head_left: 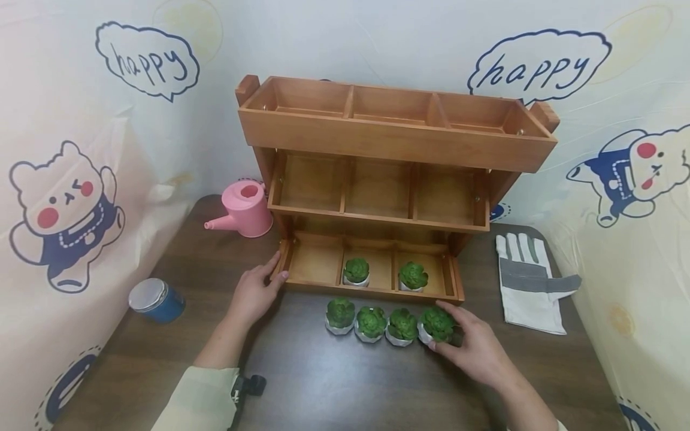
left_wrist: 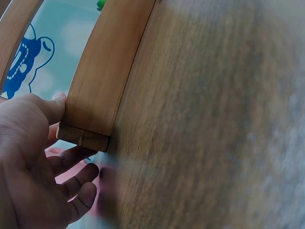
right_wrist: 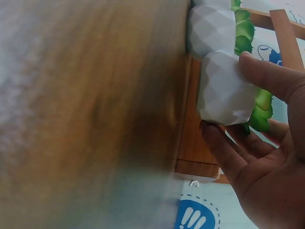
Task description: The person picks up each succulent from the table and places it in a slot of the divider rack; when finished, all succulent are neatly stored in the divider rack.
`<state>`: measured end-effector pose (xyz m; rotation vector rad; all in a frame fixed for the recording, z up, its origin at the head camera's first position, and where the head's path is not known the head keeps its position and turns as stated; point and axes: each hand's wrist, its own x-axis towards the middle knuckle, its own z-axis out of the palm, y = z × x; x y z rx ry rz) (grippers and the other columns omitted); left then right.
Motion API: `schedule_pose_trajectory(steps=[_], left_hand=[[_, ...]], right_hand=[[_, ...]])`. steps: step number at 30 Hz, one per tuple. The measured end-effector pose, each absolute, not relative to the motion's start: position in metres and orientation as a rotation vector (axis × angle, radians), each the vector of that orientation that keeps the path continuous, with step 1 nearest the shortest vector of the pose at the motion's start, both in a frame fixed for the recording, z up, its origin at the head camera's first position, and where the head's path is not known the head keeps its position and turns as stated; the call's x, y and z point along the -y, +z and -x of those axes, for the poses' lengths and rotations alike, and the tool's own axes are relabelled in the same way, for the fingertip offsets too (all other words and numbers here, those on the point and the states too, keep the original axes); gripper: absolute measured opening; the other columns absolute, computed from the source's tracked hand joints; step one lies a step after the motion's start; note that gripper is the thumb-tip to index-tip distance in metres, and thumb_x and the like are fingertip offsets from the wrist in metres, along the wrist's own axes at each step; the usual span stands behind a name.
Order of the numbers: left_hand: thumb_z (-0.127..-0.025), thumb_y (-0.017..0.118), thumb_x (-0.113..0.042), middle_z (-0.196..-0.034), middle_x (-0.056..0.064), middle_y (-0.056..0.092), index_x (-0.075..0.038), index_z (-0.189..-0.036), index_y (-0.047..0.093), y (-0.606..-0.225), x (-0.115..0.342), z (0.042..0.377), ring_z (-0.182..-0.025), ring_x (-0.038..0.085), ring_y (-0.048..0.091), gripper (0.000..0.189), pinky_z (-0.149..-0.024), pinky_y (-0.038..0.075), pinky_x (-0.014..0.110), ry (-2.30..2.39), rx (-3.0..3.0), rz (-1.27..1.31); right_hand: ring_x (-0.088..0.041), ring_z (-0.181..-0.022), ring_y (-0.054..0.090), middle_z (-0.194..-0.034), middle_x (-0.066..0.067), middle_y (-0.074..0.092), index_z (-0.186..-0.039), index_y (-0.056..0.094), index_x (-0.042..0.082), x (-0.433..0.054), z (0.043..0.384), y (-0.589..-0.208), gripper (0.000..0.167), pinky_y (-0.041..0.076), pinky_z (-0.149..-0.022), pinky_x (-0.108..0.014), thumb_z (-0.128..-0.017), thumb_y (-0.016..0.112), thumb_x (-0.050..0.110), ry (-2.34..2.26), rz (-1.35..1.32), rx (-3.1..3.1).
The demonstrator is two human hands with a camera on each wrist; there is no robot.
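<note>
- Printed backdrop (head_left: 345,36); one dark worktop (head_left: 334,389).
- Wooden shelf (head_left: 396,140), one: three tiers, nine compartments.
- Hands, two: left hand (head_left: 254,294) clamped on shelf's lower left corner; right hand (head_left: 477,347) pinching rightmost plant (head_left: 438,323).
- Glove (head_left: 528,302), watering can (head_left: 250,212), blue jar (head_left: 164,304): one each visible.
- Potted plants (head_left: 401,326), six: two in bottom tier, four in front on worktop. Apparent step: grasping the rightmost; next move calls for a secure pinch, clear of its neighbour.

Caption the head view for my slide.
Right hand grips a potted plant; left hand holds the wooden shelf by one corner.
</note>
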<state>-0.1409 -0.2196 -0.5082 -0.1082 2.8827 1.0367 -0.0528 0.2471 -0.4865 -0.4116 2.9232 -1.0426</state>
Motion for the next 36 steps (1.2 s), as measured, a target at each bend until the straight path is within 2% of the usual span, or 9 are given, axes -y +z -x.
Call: schedule_pose_trajectory(steps=[8,15,20,25,36], left_hand=[[-0.104,0.060,-0.045,-0.152,0.022,0.052,-0.027,-0.162,0.038,-0.507,0.219,0.141,-0.140,0.047,0.044,0.064,-0.112,0.033,0.071,1.035,-2.885,0.113],[-0.104,0.061,-0.046,-0.151,0.022,0.053,-0.027,-0.162,0.039,-0.510,0.221,0.141,-0.140,0.048,0.045,0.065,-0.113,0.033,0.071,1.039,-2.892,0.107],[-0.104,0.061,-0.046,-0.152,0.022,0.052,-0.027,-0.162,0.039,-0.510,0.220,0.140,-0.140,0.048,0.044,0.064,-0.112,0.033,0.071,1.038,-2.892,0.111],[-0.104,0.060,-0.046,-0.152,0.022,0.052,-0.027,-0.162,0.038,-0.510,0.220,0.140,-0.140,0.049,0.044,0.065,-0.112,0.033,0.072,1.034,-2.889,0.118],[-0.104,0.059,-0.049,-0.154,0.021,0.051,-0.029,-0.162,0.037,-0.511,0.221,0.141,-0.141,0.048,0.043,0.065,-0.112,0.033,0.072,1.028,-2.882,0.121]], right_hand=[[-0.021,-0.109,0.069,-0.134,-0.008,0.065,-0.146,0.057,0.015,-0.248,0.056,-0.480,0.078,0.061,-0.088,-0.040,-0.077,0.094,0.020,-1.107,0.433,-2.925],[-0.020,-0.104,0.069,-0.124,-0.006,0.068,-0.143,0.059,0.012,-0.247,0.061,-0.475,0.075,0.061,-0.086,-0.041,-0.078,0.094,0.024,-1.078,0.439,-2.959],[-0.021,-0.105,0.069,-0.124,-0.008,0.068,-0.143,0.059,0.010,-0.247,0.067,-0.470,0.076,0.062,-0.085,-0.040,-0.077,0.094,0.021,-1.102,0.450,-2.986],[-0.023,-0.106,0.070,-0.126,-0.009,0.067,-0.143,0.059,0.011,-0.244,0.071,-0.465,0.075,0.062,-0.085,-0.039,-0.079,0.093,0.026,-1.144,0.444,-2.987],[-0.026,-0.112,0.069,-0.133,-0.011,0.066,-0.145,0.058,0.014,-0.234,0.078,-0.457,0.076,0.060,-0.089,-0.046,-0.081,0.091,0.038,-1.142,0.417,-2.989]])
